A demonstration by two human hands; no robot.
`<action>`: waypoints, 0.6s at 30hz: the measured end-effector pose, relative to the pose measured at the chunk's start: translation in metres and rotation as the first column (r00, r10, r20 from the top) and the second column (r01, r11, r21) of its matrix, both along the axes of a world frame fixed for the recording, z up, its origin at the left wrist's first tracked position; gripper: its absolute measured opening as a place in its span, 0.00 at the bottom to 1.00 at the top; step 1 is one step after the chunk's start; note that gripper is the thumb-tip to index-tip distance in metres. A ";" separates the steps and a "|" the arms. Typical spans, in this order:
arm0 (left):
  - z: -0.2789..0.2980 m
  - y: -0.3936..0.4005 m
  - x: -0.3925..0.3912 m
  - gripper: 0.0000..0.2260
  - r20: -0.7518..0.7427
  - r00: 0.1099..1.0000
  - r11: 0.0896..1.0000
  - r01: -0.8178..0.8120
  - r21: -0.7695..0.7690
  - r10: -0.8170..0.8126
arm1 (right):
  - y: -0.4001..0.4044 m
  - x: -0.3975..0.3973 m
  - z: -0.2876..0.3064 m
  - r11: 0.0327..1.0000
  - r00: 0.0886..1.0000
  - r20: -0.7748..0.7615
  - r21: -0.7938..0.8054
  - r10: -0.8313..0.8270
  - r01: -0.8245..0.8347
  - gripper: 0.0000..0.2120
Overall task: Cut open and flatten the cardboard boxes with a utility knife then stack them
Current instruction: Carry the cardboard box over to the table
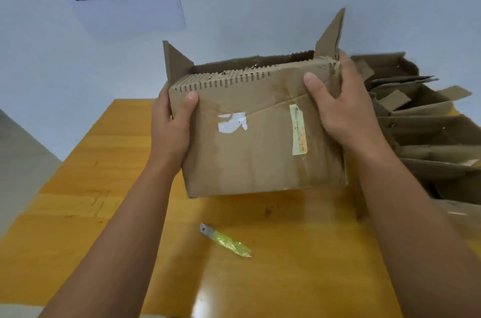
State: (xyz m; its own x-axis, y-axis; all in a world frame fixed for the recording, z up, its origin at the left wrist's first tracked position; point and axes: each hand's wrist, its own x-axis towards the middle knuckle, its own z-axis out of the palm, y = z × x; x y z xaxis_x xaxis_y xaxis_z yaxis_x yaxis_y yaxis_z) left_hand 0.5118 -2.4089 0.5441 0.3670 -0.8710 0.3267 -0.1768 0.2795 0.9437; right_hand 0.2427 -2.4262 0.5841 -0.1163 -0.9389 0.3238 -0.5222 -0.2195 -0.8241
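Hands, left hand [171,125] and right hand [343,112], grip the cardboard box [260,151] by its sides above the table [78,226].

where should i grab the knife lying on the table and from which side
Take the utility knife by its yellow-green handle, the end nearer you and to the right, coming straight down from above. It lies flat and slanted on the wooden table, with its grey metal tip pointing away and left toward the box, so a pinch across the handle should keep fingers off the blade end.
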 end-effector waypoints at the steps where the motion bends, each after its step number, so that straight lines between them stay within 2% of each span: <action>1: -0.002 0.011 0.001 0.16 -0.004 1.000 1.000 -0.007 -0.027 0.007 | 0.014 0.002 -0.002 1.000 1.000 0.008 -0.017 0.008 -0.008 0.36; 5: -0.008 0.072 0.009 0.15 -0.033 0.996 0.993 -0.087 -0.081 0.084 | 0.081 0.015 -0.024 0.996 0.994 0.077 -0.060 0.074 -0.070 0.29; 8: -0.006 0.116 0.020 0.16 -0.041 0.999 0.997 -0.035 -0.074 0.032 | 0.124 0.019 -0.035 0.990 0.991 0.043 -0.075 0.125 -0.122 0.32; 11: -0.003 0.148 0.029 0.26 -0.017 0.997 0.997 0.074 -0.018 -0.074 | 0.154 0.019 -0.038 0.987 0.990 0.027 -0.076 0.142 -0.139 0.38; 14: 0.000 0.171 0.035 0.34 0.058 0.993 0.994 0.099 0.035 -0.101 | 0.172 0.023 -0.038 0.982 0.984 -0.010 -0.071 0.177 -0.177 0.41; 16: 0.000 0.182 0.037 0.35 0.080 0.991 0.994 0.109 0.015 -0.110 | 0.178 0.026 -0.036 0.980 0.982 0.025 -0.076 0.187 -0.184 0.38; 18: 0.000 0.191 0.039 0.31 0.058 0.994 0.995 0.096 -0.025 -0.094 | 0.182 0.027 -0.035 0.984 0.985 0.048 -0.081 0.163 -0.159 0.33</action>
